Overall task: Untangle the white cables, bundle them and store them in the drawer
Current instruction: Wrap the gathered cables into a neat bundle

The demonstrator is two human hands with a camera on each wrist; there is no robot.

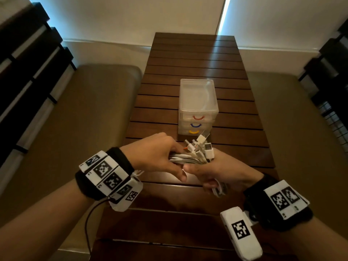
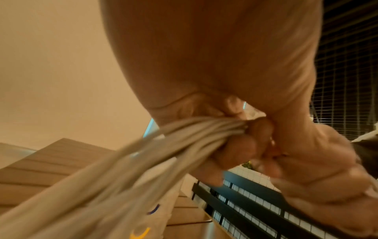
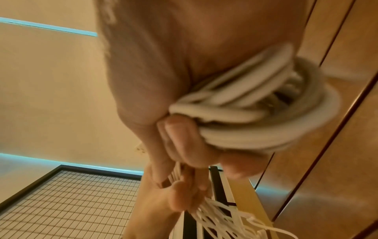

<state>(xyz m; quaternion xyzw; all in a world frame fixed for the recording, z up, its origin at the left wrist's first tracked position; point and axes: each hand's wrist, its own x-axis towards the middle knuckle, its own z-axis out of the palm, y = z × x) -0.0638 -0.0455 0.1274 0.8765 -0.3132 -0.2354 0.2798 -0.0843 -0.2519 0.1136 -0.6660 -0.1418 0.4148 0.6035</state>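
Both hands hold one bunch of white cables point(image 1: 190, 158) just above the table's near part. My left hand point(image 1: 160, 157) grips the strands from the left; in the left wrist view the cables point(image 2: 143, 160) run blurred out of its curled fingers point(image 2: 241, 150). My right hand point(image 1: 211, 173) clasps the coiled part, with loops point(image 3: 251, 103) sticking out below its fist point(image 3: 184, 145) and plug ends point(image 1: 204, 146) fanning out above. A small clear drawer unit point(image 1: 197, 106) stands right behind the hands, its red, blue and yellow-handled drawers pushed in.
The dark slatted wooden table point(image 1: 197, 59) stretches away from me. Tan cushioned benches point(image 1: 84, 119) flank it on both sides. Dark slatted backrests point(image 1: 28, 59) and a wire grid panel point(image 1: 337, 119) stand at the outer edges.
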